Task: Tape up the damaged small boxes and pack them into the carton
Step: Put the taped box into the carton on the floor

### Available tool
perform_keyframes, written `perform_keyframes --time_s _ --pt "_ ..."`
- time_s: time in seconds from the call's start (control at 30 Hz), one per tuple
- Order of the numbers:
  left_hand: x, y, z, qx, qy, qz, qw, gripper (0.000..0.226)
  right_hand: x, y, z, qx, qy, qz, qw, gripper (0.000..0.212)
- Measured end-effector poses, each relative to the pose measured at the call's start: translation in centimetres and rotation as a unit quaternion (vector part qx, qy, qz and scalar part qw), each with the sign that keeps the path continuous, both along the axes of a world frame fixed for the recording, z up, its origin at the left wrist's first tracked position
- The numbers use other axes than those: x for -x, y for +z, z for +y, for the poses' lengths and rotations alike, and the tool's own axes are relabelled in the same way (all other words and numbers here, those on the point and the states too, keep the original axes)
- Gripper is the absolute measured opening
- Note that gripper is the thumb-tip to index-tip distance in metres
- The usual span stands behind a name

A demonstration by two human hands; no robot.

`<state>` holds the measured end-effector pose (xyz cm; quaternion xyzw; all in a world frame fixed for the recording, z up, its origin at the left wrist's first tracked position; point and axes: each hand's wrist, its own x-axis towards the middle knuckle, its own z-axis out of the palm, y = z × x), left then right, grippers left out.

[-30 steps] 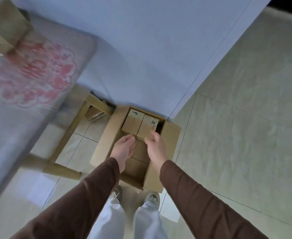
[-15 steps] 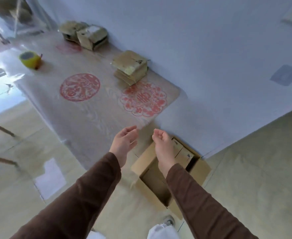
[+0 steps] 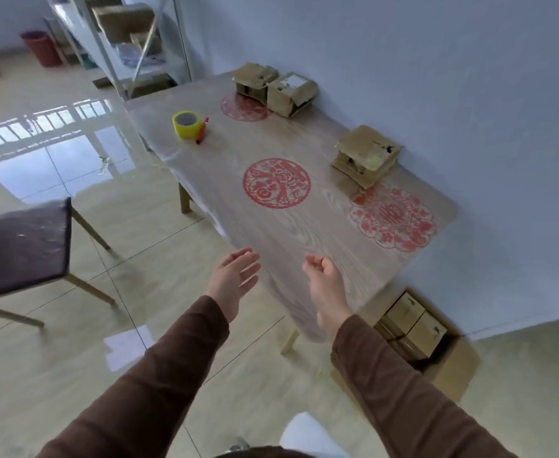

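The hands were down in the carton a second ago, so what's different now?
Both hands have come up out of the carton and now hover empty over the near end of the table: left hand open, right hand loosely curled. The small boxes stay packed inside; the tape roll is untouched.

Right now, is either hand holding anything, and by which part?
Nothing is held. The left hand is open with fingers spread; the right hand has loosely curled fingers, empty, above the wooden table.
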<state>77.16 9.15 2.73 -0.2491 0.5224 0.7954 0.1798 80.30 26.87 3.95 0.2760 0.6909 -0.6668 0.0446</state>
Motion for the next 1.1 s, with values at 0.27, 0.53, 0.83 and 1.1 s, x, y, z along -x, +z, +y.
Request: perform_keyframes --time_s 0.27,0.53,0.83,1.1 --pt "7.8 -1.7 -4.2 -0.006 -0.022 -0.033 0.999 0.030 8.4 -2.1 -4.4 -0.009 -0.043 -0.015 0.999 0.017" --pt "20.6 0.3 -10.5 0.025 -0.011 -0.021 0.999 0.020 21.7 -1.6 -11.0 0.027 -0.030 -0.009 0.999 0.016" --pt "33.7 -0.1 -16.7 0.034 -0.057 -0.025 0.998 0.019 33.7 -1.6 -17.5 0.019 -0.059 -0.007 0.998 0.015" --pt "44.9 0.0 -15.9 0.017 -0.200 -0.006 0.980 0.011 39.4 0.3 -17.5 -0.009 -0.171 0.010 0.985 0.032"
